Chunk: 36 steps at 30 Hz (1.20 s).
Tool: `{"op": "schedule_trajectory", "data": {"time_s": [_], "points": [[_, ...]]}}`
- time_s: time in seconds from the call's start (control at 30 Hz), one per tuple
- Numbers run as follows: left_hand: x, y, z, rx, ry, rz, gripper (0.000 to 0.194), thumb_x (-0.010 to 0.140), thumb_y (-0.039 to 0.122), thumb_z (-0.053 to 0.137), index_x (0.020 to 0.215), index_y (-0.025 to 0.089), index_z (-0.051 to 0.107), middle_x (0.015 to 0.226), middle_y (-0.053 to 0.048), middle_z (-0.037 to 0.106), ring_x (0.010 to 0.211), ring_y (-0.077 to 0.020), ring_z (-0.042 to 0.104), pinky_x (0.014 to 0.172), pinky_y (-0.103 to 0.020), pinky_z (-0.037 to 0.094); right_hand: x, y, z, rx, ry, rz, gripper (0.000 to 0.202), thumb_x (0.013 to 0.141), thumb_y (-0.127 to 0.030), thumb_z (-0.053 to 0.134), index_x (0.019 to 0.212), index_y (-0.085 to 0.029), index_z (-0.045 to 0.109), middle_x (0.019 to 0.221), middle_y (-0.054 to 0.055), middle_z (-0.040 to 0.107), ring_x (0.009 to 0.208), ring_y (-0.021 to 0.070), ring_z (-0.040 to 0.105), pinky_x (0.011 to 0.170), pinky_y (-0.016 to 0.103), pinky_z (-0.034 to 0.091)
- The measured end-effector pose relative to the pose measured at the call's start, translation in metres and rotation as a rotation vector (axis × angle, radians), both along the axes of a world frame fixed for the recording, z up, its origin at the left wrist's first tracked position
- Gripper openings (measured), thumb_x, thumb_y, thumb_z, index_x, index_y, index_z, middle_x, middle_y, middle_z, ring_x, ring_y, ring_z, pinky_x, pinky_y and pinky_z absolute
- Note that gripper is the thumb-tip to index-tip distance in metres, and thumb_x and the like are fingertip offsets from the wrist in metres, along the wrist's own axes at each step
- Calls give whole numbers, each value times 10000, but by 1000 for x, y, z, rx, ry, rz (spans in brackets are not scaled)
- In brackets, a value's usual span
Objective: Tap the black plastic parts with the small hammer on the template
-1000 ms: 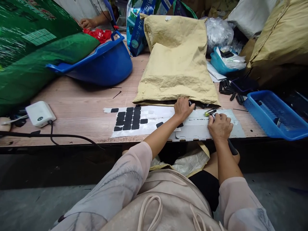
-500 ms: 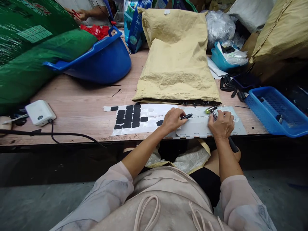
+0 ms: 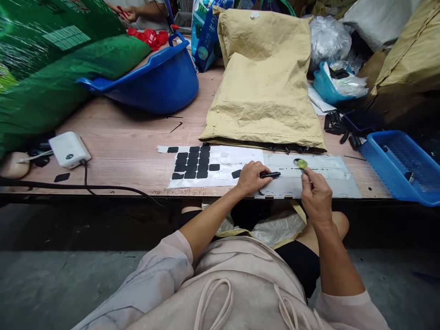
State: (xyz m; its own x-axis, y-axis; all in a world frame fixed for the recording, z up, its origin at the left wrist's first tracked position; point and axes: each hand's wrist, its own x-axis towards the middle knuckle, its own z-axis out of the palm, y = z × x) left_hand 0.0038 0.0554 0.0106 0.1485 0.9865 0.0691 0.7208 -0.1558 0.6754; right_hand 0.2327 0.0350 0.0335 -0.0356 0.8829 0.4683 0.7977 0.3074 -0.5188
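Observation:
My left hand (image 3: 252,178) is closed round a slim black pen-like piece (image 3: 271,174), its tip pointing right above the grey board. In my right hand (image 3: 316,195) is a small hammer (image 3: 301,164) with a yellow-green face and a metal head, raised a little to the right of the black piece. The grey board (image 3: 332,172) lies along the table's front edge. Left of it, a white sheet (image 3: 220,182) carries several rows of black rounded stickers (image 3: 192,161), and one loose sticker lies near my left wrist.
A large tan paper sack (image 3: 264,101) stands behind the board, small black parts at its mouth. On the right is a blue basket (image 3: 402,169); a blue basin (image 3: 154,87) and a white box with a cable (image 3: 70,150) are left. Another person's hand (image 3: 130,13) shows at the back.
My right hand has turned and lifted the hammer, its yellow-green face now turned towards me. My left hand still grips the black piece. The whole view has shifted slightly.

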Motion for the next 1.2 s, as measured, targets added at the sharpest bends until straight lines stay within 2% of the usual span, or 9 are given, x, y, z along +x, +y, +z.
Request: {"op": "schedule_trajectory", "data": {"time_s": [0.17,0.27,0.4,0.5,0.6,0.77,1.0,1.1,1.2], "points": [[1,0,5,-35,-14,11,172,844,281,819,1012,246,827,941,-31,733,992,-243,624,916,-388,474,-29,-22,2,-65,70,125,359,1031,-333,530,1282,-193,745,1098,115,789,982,230,724,877,368,587],[1,0,6,-35,-20,7,162,851,282,809,1009,251,826,937,-28,727,987,-238,618,912,-382,468,-37,-26,8,-25,72,161,346,1040,-303,532,1291,-183,738,1110,116,790,978,217,731,867,350,590],[2,-1,5,-24,-19,7,144,846,283,811,986,252,820,939,-28,723,983,-236,615,914,-382,467,-45,-30,13,67,15,134,349,1061,-304,517,1302,-192,743,1059,109,789,939,203,726,867,327,573],[3,-2,5,-19,-20,31,135,834,272,817,967,250,815,946,-26,725,974,-234,614,909,-382,469,-47,-31,8,-6,-57,128,359,1062,-301,501,1302,-218,755,1013,94,785,911,205,721,830,312,567],[4,-3,6,-22,-28,41,130,827,256,819,956,256,813,942,-22,725,970,-232,613,909,-382,467,-44,-29,7,-58,-78,126,360,1057,-305,503,1290,-224,765,1020,94,786,918,213,721,830,318,567],[5,-3,7,-20,-33,43,110,827,248,817,937,253,812,928,-20,724,970,-228,612,917,-381,466,-37,-26,11,29,-24,51,388,1062,-341,496,1309,-193,757,1029,115,787,909,218,718,865,340,562],[5,-2,4,-25,-31,42,129,808,258,821,935,246,802,927,-16,728,968,-231,617,927,-388,478,-29,-21,3,-47,-12,59,386,1040,-342,492,1280,-224,770,1051,108,786,960,234,706,879,352,557],[4,-2,2,-10,-26,32,151,807,255,817,954,244,786,961,-16,738,981,-237,619,930,-397,478,-13,-7,9,7,-38,-34,389,1033,-354,508,1296,-225,764,1072,109,773,973,239,680,849,349,523],[4,-2,2,-8,-19,30,152,803,246,804,950,247,767,961,-14,735,982,-242,619,925,-401,478,9,15,9,-5,-146,-182,358,981,-305,560,1250,-245,788,1030,90,736,876,216,610,752,328,440]]}}
